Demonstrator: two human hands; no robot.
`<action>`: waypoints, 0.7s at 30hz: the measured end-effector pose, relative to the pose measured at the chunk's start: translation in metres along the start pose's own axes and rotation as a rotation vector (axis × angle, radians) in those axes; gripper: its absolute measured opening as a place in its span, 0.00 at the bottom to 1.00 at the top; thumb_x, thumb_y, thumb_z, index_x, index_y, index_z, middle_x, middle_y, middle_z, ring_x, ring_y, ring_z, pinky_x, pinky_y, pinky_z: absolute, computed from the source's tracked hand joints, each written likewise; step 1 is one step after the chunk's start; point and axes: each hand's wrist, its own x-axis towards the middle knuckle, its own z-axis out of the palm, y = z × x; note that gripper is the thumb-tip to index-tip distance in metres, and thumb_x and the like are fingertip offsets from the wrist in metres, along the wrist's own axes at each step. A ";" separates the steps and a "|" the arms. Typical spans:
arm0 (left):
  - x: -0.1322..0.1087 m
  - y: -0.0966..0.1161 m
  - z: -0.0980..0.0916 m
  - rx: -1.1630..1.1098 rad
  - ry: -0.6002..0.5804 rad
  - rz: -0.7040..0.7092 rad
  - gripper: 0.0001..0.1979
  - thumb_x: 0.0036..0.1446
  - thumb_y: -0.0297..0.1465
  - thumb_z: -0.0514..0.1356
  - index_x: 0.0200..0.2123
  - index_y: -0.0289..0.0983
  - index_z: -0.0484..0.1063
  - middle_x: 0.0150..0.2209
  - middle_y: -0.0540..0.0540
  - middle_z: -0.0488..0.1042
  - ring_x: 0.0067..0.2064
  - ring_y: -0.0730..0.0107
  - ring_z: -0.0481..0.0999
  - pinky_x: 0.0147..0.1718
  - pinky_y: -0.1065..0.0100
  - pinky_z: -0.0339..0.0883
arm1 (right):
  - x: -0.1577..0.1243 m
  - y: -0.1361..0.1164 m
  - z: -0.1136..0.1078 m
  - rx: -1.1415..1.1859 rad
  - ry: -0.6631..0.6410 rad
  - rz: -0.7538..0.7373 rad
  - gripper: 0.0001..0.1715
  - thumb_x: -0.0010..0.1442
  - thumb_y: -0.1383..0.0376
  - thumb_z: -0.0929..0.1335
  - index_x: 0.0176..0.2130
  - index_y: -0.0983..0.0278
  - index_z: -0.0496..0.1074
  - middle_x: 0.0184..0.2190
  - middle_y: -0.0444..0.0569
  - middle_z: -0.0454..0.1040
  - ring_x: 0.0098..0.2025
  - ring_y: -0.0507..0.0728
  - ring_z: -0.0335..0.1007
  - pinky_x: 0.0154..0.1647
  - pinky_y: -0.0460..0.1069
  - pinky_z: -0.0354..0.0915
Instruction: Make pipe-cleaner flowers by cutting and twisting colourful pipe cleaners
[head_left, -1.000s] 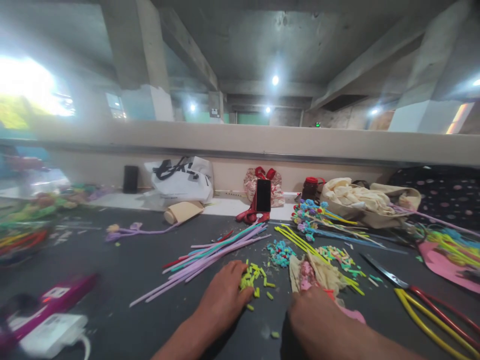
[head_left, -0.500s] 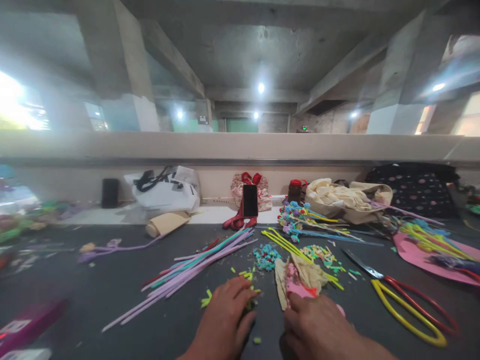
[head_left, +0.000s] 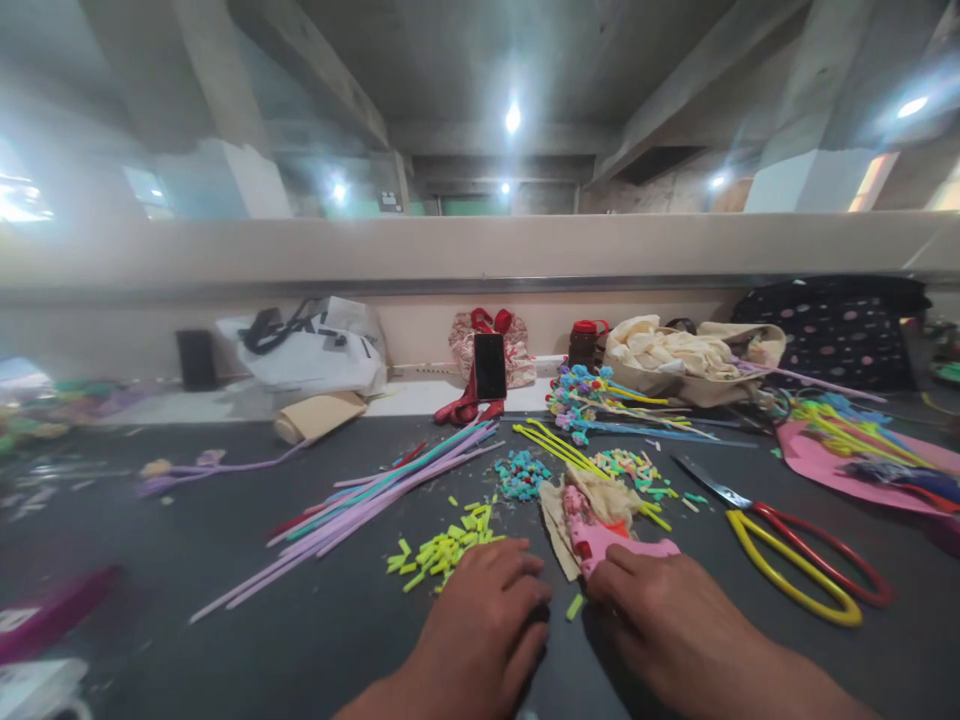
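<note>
My left hand rests low over the dark table, fingers loosely bent and thumb apart, with nothing visible in it. Just beyond it lies a heap of short yellow-green cut pieces. At the right, my right hand has its curled fingers around the handle area of a pink glue gun with an orange-red part. The gun lies on a crumpled beige cloth; part of its grip is hidden by my fingers. One loose yellow-green piece sits between my hands.
Large scissors with red and yellow handles lie open at right. Blue pieces, long pipe cleaners and a bundle of small flowers are farther back. A phone stands against a patterned pouch. Bags line the back ledge.
My left hand has drawn back and slightly right, uncovering the yellow-green heap. My right hand stays at the glue gun, whose pink handle now shows more. The view has tilted down.
</note>
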 end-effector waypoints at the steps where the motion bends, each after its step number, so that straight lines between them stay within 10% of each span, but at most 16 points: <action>1: 0.003 0.003 0.001 -0.002 -0.022 0.012 0.09 0.52 0.31 0.53 0.37 0.43 0.69 0.44 0.48 0.71 0.49 0.63 0.65 0.49 0.58 0.57 | -0.001 0.001 0.000 0.003 0.011 0.016 0.08 0.51 0.71 0.60 0.31 0.58 0.63 0.30 0.42 0.70 0.29 0.55 0.67 0.23 0.49 0.42; 11: 0.008 0.002 0.020 0.111 -0.145 0.177 0.14 0.52 0.34 0.53 0.44 0.45 0.66 0.45 0.49 0.73 0.49 0.64 0.67 0.46 0.64 0.56 | 0.001 0.004 0.006 0.085 -0.008 0.046 0.09 0.50 0.72 0.61 0.31 0.59 0.64 0.30 0.44 0.71 0.28 0.55 0.67 0.24 0.48 0.48; 21: -0.004 -0.048 -0.036 0.272 0.003 -0.221 0.12 0.54 0.27 0.51 0.40 0.42 0.71 0.45 0.47 0.73 0.51 0.62 0.65 0.47 0.58 0.57 | 0.003 0.000 0.006 0.126 -0.096 0.073 0.08 0.50 0.71 0.61 0.30 0.60 0.66 0.33 0.49 0.71 0.32 0.58 0.68 0.29 0.49 0.60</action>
